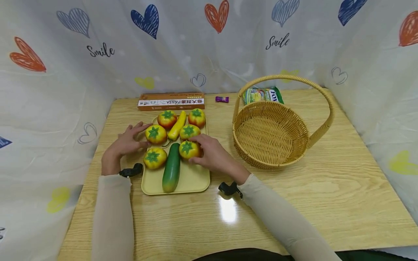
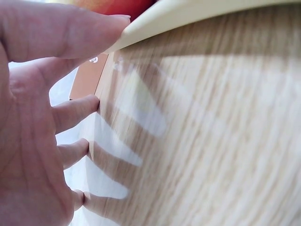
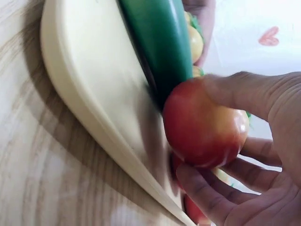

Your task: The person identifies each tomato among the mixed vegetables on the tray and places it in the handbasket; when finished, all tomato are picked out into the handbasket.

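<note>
My right hand grips a red-and-yellow tomato between thumb and fingers, at the right side of a pale yellow tray. In the right wrist view the tomato's smooth underside shows. Beside it on the tray lies a green cucumber. My left hand is at the tray's left edge with fingers spread. Its thumb touches the tray rim, and the other fingertips rest on the table. Several more tomatoes, one of them a yellow-orange one near my left fingers, and a yellow pepper lie on the tray.
Right of the tray stands a wicker basket with a tall arched handle. Behind it lies a green candy bag. A pasta box and a small purple wrapped candy lie along the back, before a heart-printed curtain.
</note>
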`<state>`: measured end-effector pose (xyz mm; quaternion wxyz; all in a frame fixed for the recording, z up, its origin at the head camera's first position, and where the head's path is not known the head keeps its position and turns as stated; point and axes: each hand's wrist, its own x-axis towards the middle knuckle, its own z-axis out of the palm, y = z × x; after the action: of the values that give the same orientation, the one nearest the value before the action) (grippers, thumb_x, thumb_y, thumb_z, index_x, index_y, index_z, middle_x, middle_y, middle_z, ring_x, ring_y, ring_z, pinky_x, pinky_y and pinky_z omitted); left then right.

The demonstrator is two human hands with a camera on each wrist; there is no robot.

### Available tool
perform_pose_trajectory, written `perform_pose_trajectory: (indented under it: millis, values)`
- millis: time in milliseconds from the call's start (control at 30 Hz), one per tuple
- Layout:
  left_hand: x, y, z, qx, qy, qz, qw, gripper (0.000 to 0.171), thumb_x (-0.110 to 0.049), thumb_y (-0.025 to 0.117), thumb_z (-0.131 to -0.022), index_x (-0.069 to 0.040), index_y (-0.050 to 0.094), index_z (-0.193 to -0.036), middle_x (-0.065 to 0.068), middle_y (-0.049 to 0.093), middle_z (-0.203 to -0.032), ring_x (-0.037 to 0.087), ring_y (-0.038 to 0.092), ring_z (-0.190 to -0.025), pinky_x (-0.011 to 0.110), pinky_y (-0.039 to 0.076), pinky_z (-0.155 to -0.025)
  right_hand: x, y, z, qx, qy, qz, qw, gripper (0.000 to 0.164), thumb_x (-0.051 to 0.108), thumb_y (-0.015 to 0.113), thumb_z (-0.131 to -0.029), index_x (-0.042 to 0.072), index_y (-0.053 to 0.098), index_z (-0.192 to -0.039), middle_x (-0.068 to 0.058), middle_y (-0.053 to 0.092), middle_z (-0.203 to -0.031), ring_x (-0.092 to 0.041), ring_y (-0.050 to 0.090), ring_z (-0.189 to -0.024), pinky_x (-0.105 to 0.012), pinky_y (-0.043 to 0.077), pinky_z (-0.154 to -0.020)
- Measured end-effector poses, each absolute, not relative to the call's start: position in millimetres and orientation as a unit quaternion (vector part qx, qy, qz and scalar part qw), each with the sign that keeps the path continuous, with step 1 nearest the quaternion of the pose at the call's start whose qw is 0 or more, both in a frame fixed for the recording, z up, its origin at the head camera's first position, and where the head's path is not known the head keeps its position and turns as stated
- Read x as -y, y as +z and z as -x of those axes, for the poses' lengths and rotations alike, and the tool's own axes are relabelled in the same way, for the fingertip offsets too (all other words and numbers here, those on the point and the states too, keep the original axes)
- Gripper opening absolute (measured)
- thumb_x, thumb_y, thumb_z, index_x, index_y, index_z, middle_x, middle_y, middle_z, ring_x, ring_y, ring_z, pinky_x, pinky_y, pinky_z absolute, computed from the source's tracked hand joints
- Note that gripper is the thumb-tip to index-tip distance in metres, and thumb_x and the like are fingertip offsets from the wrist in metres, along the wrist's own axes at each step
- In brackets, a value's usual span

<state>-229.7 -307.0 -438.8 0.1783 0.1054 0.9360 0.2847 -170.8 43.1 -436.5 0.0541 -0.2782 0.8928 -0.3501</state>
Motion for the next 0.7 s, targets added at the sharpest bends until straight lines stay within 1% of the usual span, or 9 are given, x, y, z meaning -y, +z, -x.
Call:
perform_pose_trajectory:
  millis: [100, 300, 367, 433, 533, 633, 700]
  values:
    - [307.3, -438.9, 229.9, -0.936, 0.285, -0.107, 0.175, 0.079, -0.022, 0.069, -0.090, -0.023, 0.032, -0.159, 0.021, 0.005, -0.168, 0.058, -0.008, -0.149, 0.086, -0.009, -0.101, -44.1, -433.1, 171.3, -0.891, -0.362, 0.270, 0.053, 0.069, 0.039, 0.083, -0.082, 0.015, 0.056, -0.140, -0.003, 0.061, -0.135, -0.018, 0.060, -0.119, -0.033, 0.049, -0.102]
    - [307.9, -438.9, 229.6, -0.938, 0.280, -0.109, 0.171, 0.078, -0.025, 0.070, -0.090, -0.024, 0.032, -0.159, 0.021, 0.006, -0.168, 0.059, -0.006, -0.148, 0.087, -0.008, -0.101, -48.5, -416.1, 166.8, -0.868, -0.407, 0.277, 0.065, 0.065, 0.042, 0.078, -0.086, 0.018, 0.056, -0.142, -0.003, 0.062, -0.138, -0.016, 0.063, -0.114, -0.033, 0.057, -0.090]
    - [308.1, -439.3, 229.5, -0.938, 0.281, -0.108, 0.173, 0.078, -0.025, 0.070, -0.090, -0.025, 0.032, -0.159, 0.020, 0.006, -0.168, 0.058, -0.007, -0.149, 0.086, -0.008, -0.101, -52.0, -408.7, 163.8, -0.856, -0.429, 0.279, 0.067, 0.064, 0.041, 0.078, -0.087, 0.018, 0.056, -0.143, -0.002, 0.060, -0.140, -0.015, 0.063, -0.114, -0.033, 0.057, -0.090]
    - [308.0, -439.8, 230.0, -0.937, 0.284, -0.107, 0.176, 0.078, -0.026, 0.070, -0.091, -0.026, 0.032, -0.159, 0.019, 0.006, -0.169, 0.057, -0.007, -0.149, 0.086, -0.008, -0.101, -57.6, -401.5, 161.0, -0.846, -0.446, 0.284, 0.064, 0.067, 0.039, 0.078, -0.087, 0.019, 0.052, -0.146, -0.002, 0.058, -0.143, -0.014, 0.061, -0.116, -0.032, 0.056, -0.093]
    - [307.8, -440.3, 230.9, -0.935, 0.285, -0.108, 0.179, 0.078, -0.027, 0.070, -0.091, -0.026, 0.032, -0.159, 0.019, 0.005, -0.169, 0.056, -0.008, -0.150, 0.086, -0.008, -0.101, -70.5, -390.0, 156.7, -0.834, -0.467, 0.286, 0.060, 0.070, 0.033, 0.079, -0.087, 0.018, 0.049, -0.148, 0.000, 0.056, -0.144, -0.013, 0.060, -0.117, -0.032, 0.053, -0.098]
    - [308.4, -440.0, 231.2, -0.936, 0.284, -0.107, 0.180, 0.078, -0.026, 0.070, -0.091, -0.026, 0.032, -0.159, 0.019, 0.005, -0.169, 0.056, -0.008, -0.150, 0.086, -0.009, -0.101, -88.0, -379.5, 153.1, -0.826, -0.483, 0.287, 0.047, 0.067, 0.028, 0.081, -0.085, 0.017, 0.052, -0.144, 0.003, 0.058, -0.141, -0.011, 0.061, -0.115, -0.031, 0.052, -0.099]
    - [308.4, -438.3, 230.8, -0.935, 0.286, -0.106, 0.179, 0.078, -0.025, 0.069, -0.091, -0.024, 0.032, -0.159, 0.020, 0.005, -0.169, 0.056, -0.008, -0.149, 0.086, -0.009, -0.101, -101.2, -369.3, 149.7, -0.823, -0.490, 0.285, 0.040, 0.063, 0.023, 0.082, -0.085, 0.014, 0.055, -0.141, 0.001, 0.059, -0.138, -0.015, 0.063, -0.113, -0.033, 0.053, -0.099]
